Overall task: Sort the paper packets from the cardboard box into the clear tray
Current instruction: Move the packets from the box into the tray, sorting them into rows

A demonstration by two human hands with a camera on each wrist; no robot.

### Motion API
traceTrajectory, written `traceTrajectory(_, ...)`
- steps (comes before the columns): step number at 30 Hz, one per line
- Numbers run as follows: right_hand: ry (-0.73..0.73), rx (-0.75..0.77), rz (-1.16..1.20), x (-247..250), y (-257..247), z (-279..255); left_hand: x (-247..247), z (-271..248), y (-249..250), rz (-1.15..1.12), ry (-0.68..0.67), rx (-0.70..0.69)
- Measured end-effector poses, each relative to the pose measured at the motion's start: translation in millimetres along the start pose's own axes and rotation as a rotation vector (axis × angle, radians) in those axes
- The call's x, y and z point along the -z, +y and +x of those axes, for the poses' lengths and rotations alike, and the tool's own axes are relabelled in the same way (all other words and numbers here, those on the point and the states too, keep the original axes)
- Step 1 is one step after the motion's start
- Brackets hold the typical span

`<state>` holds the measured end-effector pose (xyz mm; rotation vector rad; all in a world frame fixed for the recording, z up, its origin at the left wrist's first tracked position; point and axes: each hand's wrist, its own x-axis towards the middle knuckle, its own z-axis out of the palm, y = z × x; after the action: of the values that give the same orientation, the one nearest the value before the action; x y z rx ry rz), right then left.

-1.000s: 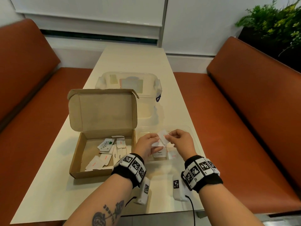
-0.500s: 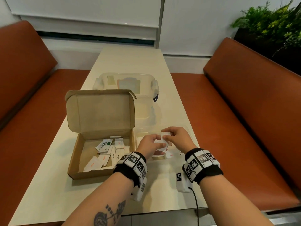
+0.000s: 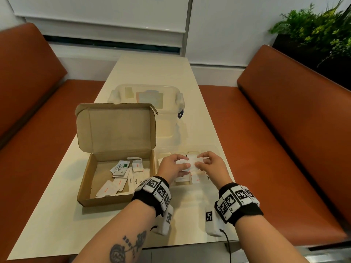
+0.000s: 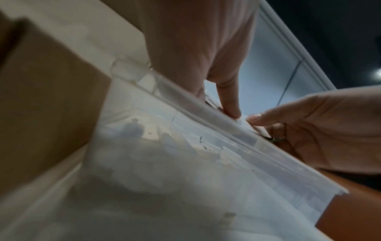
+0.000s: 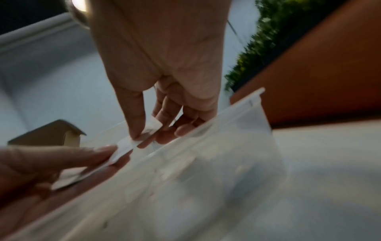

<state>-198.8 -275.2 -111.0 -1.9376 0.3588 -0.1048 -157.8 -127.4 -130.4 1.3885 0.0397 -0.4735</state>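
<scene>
Paper packets (image 3: pixel 187 164) are being pinched between left hand (image 3: pixel 171 168) and right hand (image 3: pixel 210 166) over the clear tray (image 3: pixel 218 150); more are lying in the cardboard box (image 3: pixel 85 183). Left-wrist view: fingertips are being kept at packet edges. Right-wrist view: one packet (image 5: pixel 148 132) should be peeled away singly, judged best before dropping.

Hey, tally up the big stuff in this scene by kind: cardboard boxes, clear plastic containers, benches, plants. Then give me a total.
Cardboard box: 1
Clear plastic containers: 2, the clear tray and the lidded tub farther back
Orange benches: 2
Plant: 1
Total: 6
</scene>
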Motion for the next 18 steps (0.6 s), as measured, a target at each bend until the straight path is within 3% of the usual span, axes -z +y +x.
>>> traceTrajectory(4,-0.118,0.071,-0.258,7,-4,2,1,0,-5,0.040,-0.003,-0.006)
traceTrajectory(11,-0.131,-0.009,-0.456,14,8,2,9,5,-11,0.005,0.112,-0.008)
traceTrajectory(18,-0.106,0.002,-0.623,7,15,6,11,7,-13,-0.001,0.133,0.000)
